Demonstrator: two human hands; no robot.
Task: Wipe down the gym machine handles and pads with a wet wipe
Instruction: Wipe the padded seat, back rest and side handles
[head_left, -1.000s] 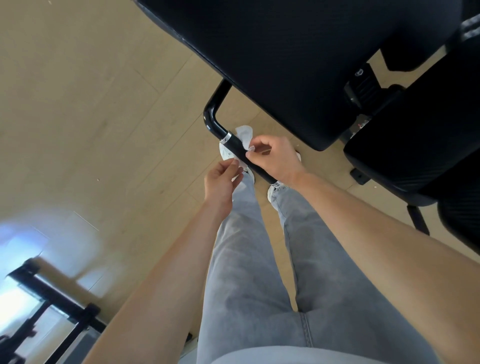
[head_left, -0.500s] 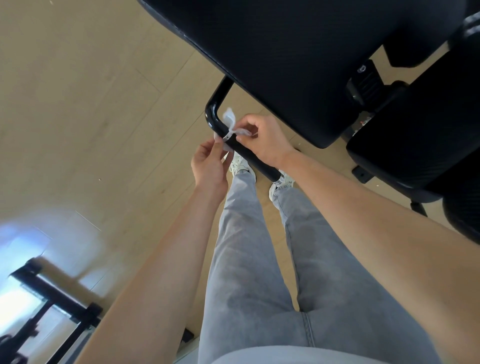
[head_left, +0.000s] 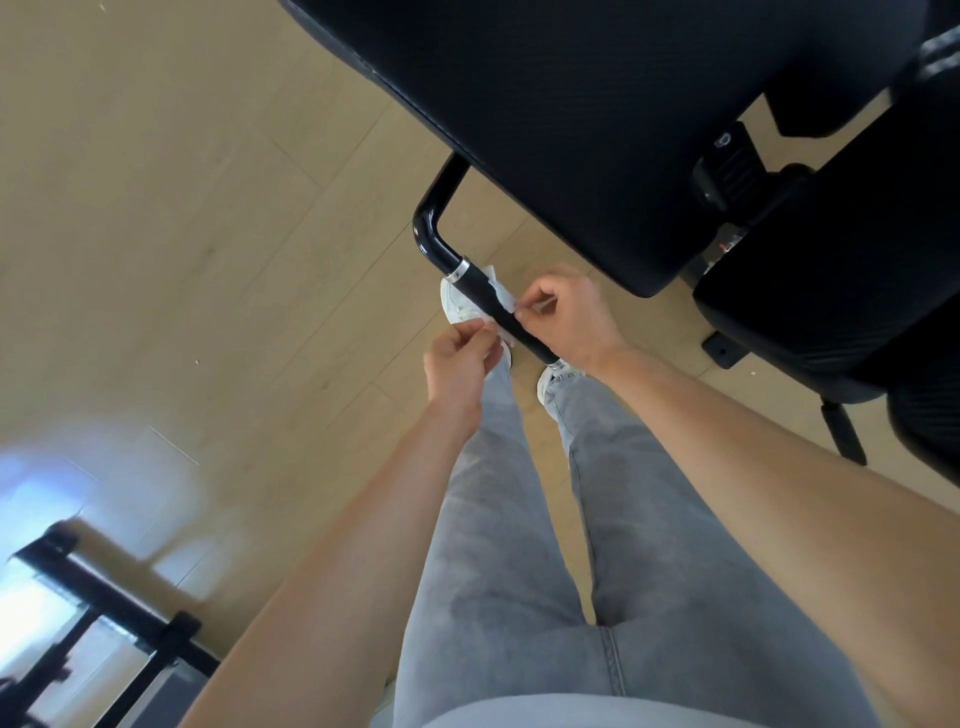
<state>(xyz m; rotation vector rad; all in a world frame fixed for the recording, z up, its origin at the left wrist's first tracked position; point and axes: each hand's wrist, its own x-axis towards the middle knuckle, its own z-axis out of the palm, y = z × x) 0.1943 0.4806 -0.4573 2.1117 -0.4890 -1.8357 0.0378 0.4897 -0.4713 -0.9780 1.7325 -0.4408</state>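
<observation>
Under handle (head_left: 497, 306): wipe (head_left: 503, 310), ends pinched by both hands.

Gym, blk machine pads (head_left: 597, 130), wood-look floor (head_left: 182, 208)

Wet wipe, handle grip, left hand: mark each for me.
wet wipe (head_left: 503, 297), head view, white flap beside the grip.
handle grip (head_left: 480, 288), head view, bare black upper section.
left hand (head_left: 460, 366), head view, back of the hand.
</observation>
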